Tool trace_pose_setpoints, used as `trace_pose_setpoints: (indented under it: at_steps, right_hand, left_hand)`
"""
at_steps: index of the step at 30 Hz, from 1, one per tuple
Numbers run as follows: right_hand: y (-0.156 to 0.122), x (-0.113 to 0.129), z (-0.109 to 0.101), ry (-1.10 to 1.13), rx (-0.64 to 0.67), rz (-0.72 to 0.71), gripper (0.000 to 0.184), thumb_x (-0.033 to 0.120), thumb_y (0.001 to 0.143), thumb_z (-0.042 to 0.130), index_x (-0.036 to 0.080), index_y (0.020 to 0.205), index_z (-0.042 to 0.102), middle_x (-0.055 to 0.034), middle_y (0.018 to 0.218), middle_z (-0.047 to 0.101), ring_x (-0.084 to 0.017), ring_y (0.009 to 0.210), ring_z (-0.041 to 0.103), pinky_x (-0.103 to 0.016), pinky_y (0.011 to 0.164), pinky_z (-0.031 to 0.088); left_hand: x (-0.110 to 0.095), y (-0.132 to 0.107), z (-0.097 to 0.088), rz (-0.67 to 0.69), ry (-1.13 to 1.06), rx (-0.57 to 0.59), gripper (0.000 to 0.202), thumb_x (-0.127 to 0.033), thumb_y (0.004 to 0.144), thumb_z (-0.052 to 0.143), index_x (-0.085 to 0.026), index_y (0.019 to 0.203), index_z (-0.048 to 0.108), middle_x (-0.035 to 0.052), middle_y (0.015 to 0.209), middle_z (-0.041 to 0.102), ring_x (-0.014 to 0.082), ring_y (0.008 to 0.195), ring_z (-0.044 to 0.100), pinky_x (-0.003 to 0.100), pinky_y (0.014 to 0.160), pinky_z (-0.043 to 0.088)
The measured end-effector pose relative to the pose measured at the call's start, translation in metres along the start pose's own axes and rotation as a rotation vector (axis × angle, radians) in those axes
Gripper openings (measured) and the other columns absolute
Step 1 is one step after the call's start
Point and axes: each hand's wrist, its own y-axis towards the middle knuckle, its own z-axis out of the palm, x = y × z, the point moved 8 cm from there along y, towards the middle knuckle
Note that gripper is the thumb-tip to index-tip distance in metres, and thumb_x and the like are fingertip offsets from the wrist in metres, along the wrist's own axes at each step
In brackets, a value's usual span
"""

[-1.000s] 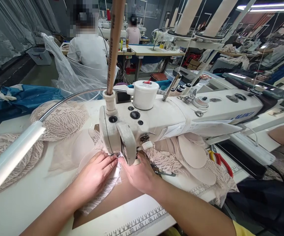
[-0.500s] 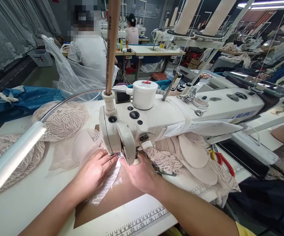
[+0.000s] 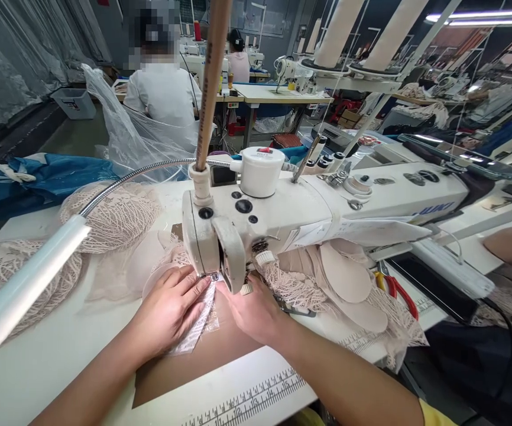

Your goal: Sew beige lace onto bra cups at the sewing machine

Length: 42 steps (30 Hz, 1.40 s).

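A white sewing machine (image 3: 282,204) spans the middle, its needle area low at the front of its head. My left hand (image 3: 174,307) lies palm down left of the needle, index finger and thumb apart over a pale lace strip (image 3: 200,325). That strip runs from beneath the presser foot (image 3: 214,277) towards me across a brown plate (image 3: 185,376). To the right, my right hand (image 3: 256,310) rests with thumb stretched towards the needle and fingers reaching forward, partly hidden by the machine head. Beige lace cup pieces (image 3: 167,260) lie just beyond my left hand.
Lace cups (image 3: 114,216) are heaped at left under a lamp tube (image 3: 29,290). More beige pieces (image 3: 347,275), red-handled pliers (image 3: 402,293) and a black phone-like slab (image 3: 437,287) lie right. A printed ruler (image 3: 256,405) marks the front edge. A person (image 3: 161,94) sits ahead.
The lace strip's near end has drawn up towards the needle, and my left hand covers more of it. My right hand stays in nearly the same place. The view has shifted slightly.
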Motion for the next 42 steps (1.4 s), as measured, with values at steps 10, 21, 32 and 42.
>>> trace_pose_setpoints:
  at_steps: [10, 21, 32, 42]
  right_hand:
    - [-0.005, 0.0, 0.0, 0.038, -0.027, -0.064, 0.028, 0.007, 0.085, 0.046, 0.018, 0.102, 0.065, -0.0072, 0.088, 0.062, -0.02, 0.083, 0.054, -0.028, 0.075, 0.042]
    - [-0.006, 0.004, 0.0, 0.051, 0.038, -0.072, 0.036, 0.007, 0.082, 0.047, 0.022, 0.111, 0.062, -0.0063, 0.095, 0.06, -0.02, 0.085, 0.05, -0.028, 0.071, 0.039]
    - [-0.004, 0.014, 0.002, -0.003, 0.132, -0.12, 0.03, 0.006, 0.074, 0.051, 0.02, 0.098, 0.062, -0.004, 0.09, 0.058, -0.02, 0.086, 0.047, -0.031, 0.071, 0.034]
    - [-0.006, 0.01, 0.004, -0.008, 0.124, -0.052, 0.04, 0.008, 0.077, 0.048, 0.021, 0.112, 0.063, -0.0064, 0.092, 0.059, -0.021, 0.082, 0.047, -0.033, 0.072, 0.036]
  left_hand:
    - [-0.002, -0.008, -0.004, -0.063, -0.157, -0.003, 0.023, -0.026, 0.094, 0.045, -0.017, 0.079, 0.06, 0.0067, 0.079, 0.059, 0.0201, 0.073, 0.053, 0.032, 0.066, 0.041]
    - [0.008, -0.008, -0.002, -0.151, -0.357, 0.08, 0.026, -0.022, 0.096, 0.035, -0.018, 0.083, 0.058, 0.0051, 0.077, 0.058, 0.0187, 0.072, 0.054, 0.03, 0.066, 0.044]
    - [-0.008, -0.01, -0.011, 0.095, -0.212, 0.054, 0.035, -0.023, 0.092, 0.046, -0.021, 0.126, 0.055, 0.0097, 0.121, 0.063, 0.0259, 0.108, 0.056, 0.039, 0.089, 0.046]
    - [-0.008, -0.013, -0.002, 0.08, -0.129, 0.067, 0.039, -0.025, 0.091, 0.047, -0.018, 0.129, 0.055, 0.0099, 0.13, 0.059, 0.028, 0.111, 0.053, 0.043, 0.091, 0.045]
